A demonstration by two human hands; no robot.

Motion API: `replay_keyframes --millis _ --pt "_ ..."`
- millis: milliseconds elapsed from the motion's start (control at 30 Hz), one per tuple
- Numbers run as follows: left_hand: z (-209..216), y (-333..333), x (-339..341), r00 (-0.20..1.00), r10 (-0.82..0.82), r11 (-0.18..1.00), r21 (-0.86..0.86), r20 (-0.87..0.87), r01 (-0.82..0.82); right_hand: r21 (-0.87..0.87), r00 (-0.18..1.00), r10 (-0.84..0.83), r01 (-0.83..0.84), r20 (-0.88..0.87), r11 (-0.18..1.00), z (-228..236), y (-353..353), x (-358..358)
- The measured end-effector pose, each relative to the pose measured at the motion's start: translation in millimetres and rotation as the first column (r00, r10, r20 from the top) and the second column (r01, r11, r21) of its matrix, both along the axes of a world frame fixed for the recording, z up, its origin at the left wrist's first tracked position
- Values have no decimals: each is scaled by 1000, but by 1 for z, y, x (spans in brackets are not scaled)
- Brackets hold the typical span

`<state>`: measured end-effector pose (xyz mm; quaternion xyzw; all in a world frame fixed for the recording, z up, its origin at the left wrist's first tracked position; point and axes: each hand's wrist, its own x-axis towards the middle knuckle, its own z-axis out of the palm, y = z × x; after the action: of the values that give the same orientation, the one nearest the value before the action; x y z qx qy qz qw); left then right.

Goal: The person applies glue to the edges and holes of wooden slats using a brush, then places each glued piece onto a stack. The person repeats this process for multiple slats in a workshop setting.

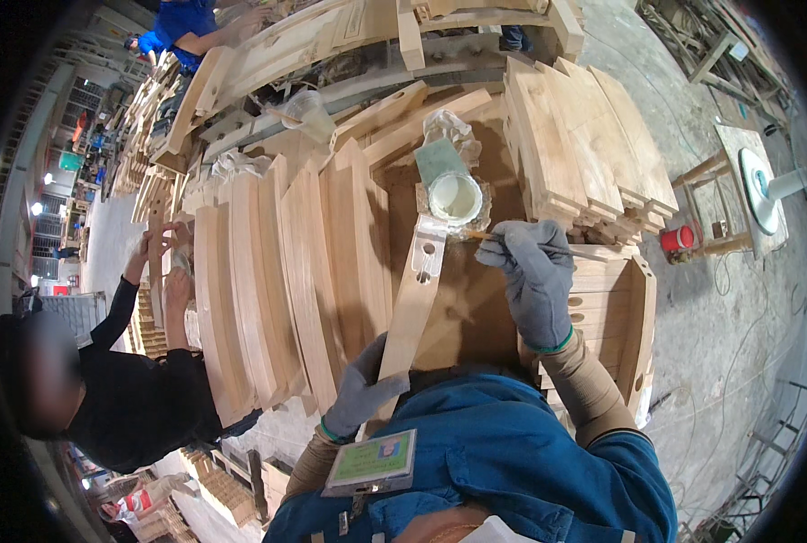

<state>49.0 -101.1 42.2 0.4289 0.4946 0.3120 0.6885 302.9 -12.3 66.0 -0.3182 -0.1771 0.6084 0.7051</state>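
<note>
My left hand (362,389), in a grey glove, is closed around the lower end of a pale wooden rail (405,317). The rail's far end has drilled holes and a wet, shiny coat. In my right hand (534,281), also gloved, I pinch a thin brush (480,234), its tip close beside that end; whether they touch, I cannot tell. Just beyond it stands a round cup (455,201) of white, glue-like paste with a smeared rim. A green block (439,159) lies behind the cup, near crumpled plastic (451,127).
Curved wooden pieces (304,262) stand in a row at the left. Boards (584,136) are stacked at the far right, above drilled pieces (598,308). A clear plastic tub (308,116) sits farther back. At the left, another person (132,389) handles wood. A red bucket (678,239) stands right.
</note>
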Motion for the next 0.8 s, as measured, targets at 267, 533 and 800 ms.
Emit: replay_keyframes --millis 267,533,800 --pt "5 0 2 997 -14 1000 -2 74 15 173 989 -43 18 140 985 -4 -13 -3" --pt "2 -1 4 1000 -11 999 41 26 10 249 962 -76 8 263 968 -10 -8 -2" --pt "3 -2 -4 977 -60 996 -48 206 72 360 949 -147 37 281 932 -11 -12 1"
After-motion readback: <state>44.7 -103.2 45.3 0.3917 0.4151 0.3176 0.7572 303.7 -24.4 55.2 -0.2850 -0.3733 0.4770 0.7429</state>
